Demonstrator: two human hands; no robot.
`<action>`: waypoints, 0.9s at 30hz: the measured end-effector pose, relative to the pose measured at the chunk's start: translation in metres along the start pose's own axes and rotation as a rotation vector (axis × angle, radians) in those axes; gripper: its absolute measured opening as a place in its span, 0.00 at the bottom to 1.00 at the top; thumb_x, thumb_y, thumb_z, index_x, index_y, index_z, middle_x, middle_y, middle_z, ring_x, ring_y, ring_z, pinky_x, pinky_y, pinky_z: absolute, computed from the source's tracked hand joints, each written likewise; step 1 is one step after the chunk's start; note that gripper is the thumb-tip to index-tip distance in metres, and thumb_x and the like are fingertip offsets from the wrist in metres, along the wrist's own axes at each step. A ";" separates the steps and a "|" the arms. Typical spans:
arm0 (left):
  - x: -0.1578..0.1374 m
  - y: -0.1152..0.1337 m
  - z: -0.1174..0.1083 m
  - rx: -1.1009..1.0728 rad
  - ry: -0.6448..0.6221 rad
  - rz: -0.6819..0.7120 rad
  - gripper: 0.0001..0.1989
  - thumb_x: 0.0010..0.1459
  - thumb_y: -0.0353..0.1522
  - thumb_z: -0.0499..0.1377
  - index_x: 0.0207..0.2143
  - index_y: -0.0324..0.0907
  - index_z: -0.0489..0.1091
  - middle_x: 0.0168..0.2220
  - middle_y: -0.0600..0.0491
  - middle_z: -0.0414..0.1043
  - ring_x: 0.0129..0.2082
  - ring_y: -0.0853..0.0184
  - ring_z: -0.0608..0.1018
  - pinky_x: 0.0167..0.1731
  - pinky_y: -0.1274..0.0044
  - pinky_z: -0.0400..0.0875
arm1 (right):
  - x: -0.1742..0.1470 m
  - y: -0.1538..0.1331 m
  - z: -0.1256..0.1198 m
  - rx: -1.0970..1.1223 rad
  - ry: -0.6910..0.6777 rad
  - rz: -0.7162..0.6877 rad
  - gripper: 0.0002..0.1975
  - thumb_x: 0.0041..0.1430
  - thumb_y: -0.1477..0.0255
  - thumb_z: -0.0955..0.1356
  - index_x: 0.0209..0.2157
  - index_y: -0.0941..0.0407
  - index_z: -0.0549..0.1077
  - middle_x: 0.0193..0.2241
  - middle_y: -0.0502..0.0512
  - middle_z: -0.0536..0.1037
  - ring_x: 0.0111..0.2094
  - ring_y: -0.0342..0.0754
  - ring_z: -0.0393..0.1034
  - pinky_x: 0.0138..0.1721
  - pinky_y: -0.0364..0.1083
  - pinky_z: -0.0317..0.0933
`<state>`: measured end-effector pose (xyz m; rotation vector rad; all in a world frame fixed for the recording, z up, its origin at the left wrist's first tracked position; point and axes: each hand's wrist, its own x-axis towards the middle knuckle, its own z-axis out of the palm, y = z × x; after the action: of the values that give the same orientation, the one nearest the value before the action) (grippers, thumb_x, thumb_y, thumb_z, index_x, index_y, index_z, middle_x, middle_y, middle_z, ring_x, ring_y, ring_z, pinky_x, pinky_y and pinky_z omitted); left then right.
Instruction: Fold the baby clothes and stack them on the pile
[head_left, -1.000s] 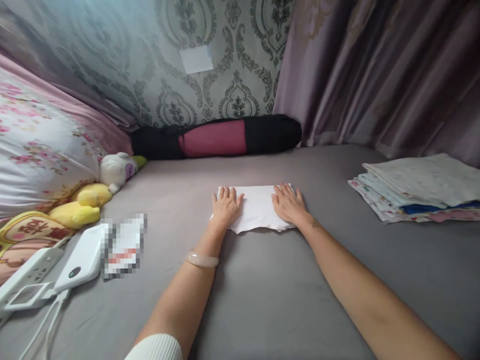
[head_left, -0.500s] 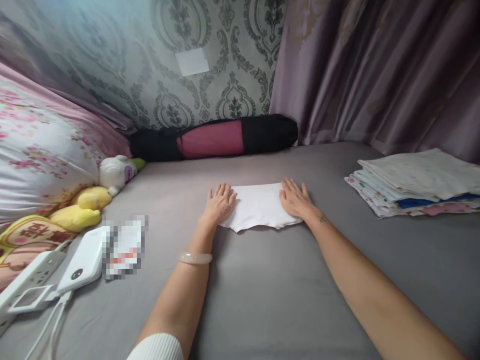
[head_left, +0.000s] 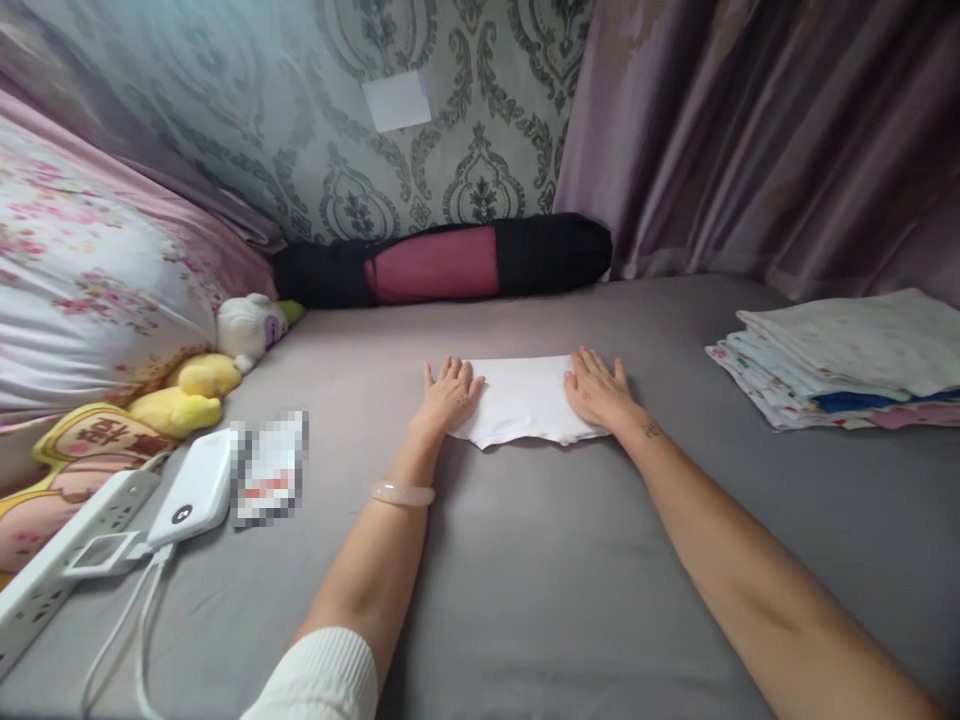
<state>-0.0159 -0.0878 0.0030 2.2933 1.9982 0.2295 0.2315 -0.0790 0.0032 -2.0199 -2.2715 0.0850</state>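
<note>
A white folded cloth, perhaps a garment (head_left: 525,400), lies flat on the grey bed sheet (head_left: 540,560), its near edge uneven. Pressed flat on its left end is my left hand (head_left: 450,395), fingers spread and pointing away from me. My right hand (head_left: 598,388) rests open on the right end in the same way. The palms cover the two side edges of the cloth. Neither hand grips anything.
On the right lies a stack of folded cloths (head_left: 847,355). A black and red long bag (head_left: 442,265) lies along the wall. To the left are plush toys (head_left: 176,400), a floral pillow (head_left: 97,270), a power strip (head_left: 67,540), a white power bank (head_left: 193,487) with cables and a blurred packet (head_left: 271,470).
The view has shifted slightly, so everything but the far right sits a little higher and further right. Both hands stay flat on the white cloth, which looks unchanged.
</note>
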 end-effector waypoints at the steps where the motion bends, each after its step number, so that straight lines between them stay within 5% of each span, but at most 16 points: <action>1: -0.001 0.008 -0.001 0.001 0.020 -0.017 0.29 0.67 0.42 0.36 0.63 0.37 0.56 0.66 0.41 0.52 0.68 0.54 0.51 0.62 0.50 0.38 | -0.002 -0.008 -0.001 0.012 0.022 -0.015 0.31 0.66 0.66 0.48 0.66 0.65 0.52 0.67 0.63 0.49 0.67 0.54 0.41 0.65 0.62 0.33; 7: -0.010 0.056 0.015 0.024 0.110 0.048 0.31 0.67 0.42 0.36 0.64 0.32 0.53 0.67 0.39 0.49 0.68 0.55 0.49 0.64 0.55 0.39 | -0.016 -0.047 0.003 0.071 0.015 -0.057 0.30 0.66 0.67 0.49 0.66 0.66 0.52 0.67 0.62 0.48 0.68 0.53 0.38 0.65 0.59 0.34; 17: -0.011 0.057 0.032 0.000 0.148 0.053 0.31 0.67 0.43 0.39 0.63 0.32 0.55 0.66 0.36 0.52 0.67 0.53 0.52 0.63 0.54 0.39 | -0.016 -0.048 0.008 0.043 -0.010 -0.041 0.30 0.66 0.68 0.50 0.65 0.66 0.52 0.67 0.62 0.48 0.68 0.53 0.39 0.65 0.59 0.36; 22: -0.006 0.049 0.017 -0.346 0.191 0.000 0.23 0.66 0.41 0.43 0.55 0.38 0.66 0.58 0.40 0.67 0.60 0.55 0.65 0.60 0.60 0.52 | -0.013 -0.051 0.006 0.016 -0.017 -0.027 0.30 0.65 0.68 0.51 0.64 0.66 0.55 0.66 0.63 0.52 0.67 0.55 0.42 0.65 0.60 0.36; 27: 0.005 0.017 0.002 -0.766 0.535 -0.261 0.19 0.66 0.40 0.44 0.35 0.44 0.72 0.36 0.47 0.77 0.41 0.61 0.76 0.46 0.72 0.66 | -0.009 -0.072 0.003 0.031 -0.002 -0.049 0.30 0.66 0.66 0.51 0.65 0.67 0.54 0.66 0.65 0.51 0.67 0.56 0.40 0.65 0.59 0.34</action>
<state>0.0013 -0.0847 0.0045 1.5624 1.8792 1.4148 0.1609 -0.0959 0.0073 -1.9484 -2.3048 0.1171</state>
